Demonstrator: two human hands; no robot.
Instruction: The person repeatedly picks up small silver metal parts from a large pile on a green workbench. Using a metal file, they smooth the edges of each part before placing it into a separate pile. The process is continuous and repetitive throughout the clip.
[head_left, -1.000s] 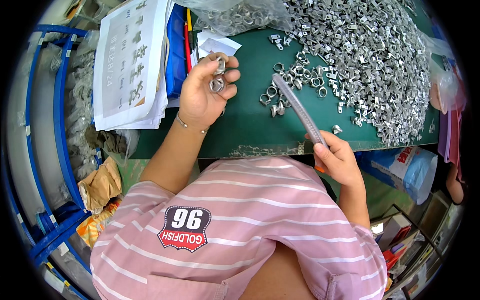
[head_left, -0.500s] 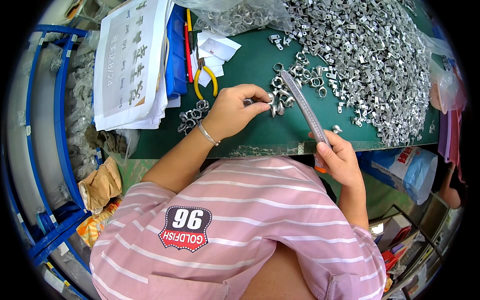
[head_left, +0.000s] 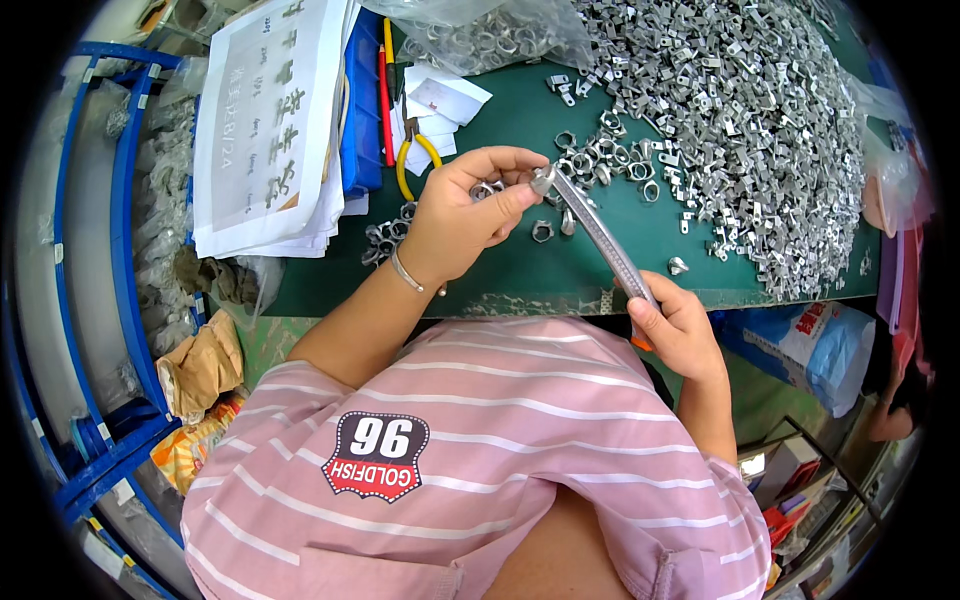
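Between its thumb and forefinger, my left hand [head_left: 455, 215] pinches a small shiny metal fitting [head_left: 542, 181]. The far end of a long, narrow grey tool [head_left: 597, 232] with fine marks along its face meets this fitting, or lies right beside it. Closed around the tool's near end, my right hand [head_left: 678, 328] is at the table's front edge; a bit of orange shows below the fingers. Loose metal rings [head_left: 620, 158] lie beyond the tool, and another small group [head_left: 384, 240] is left of my left wrist. One single fitting [head_left: 678, 266] sits near my right hand.
A large heap of small metal brackets [head_left: 740, 130] covers the green table's [head_left: 480, 290] right side. At the left are printed sheets [head_left: 265, 130], a blue bin [head_left: 362, 120], yellow-handled pliers [head_left: 404, 172] and a red pencil-like stick [head_left: 386, 110]. A clear bag of rings [head_left: 490, 35] lies at the back.
My left hand has brought the fitting up from among the loose rings to the tip of the tool. The tool has shifted slightly, its tip a little lower and to the left.
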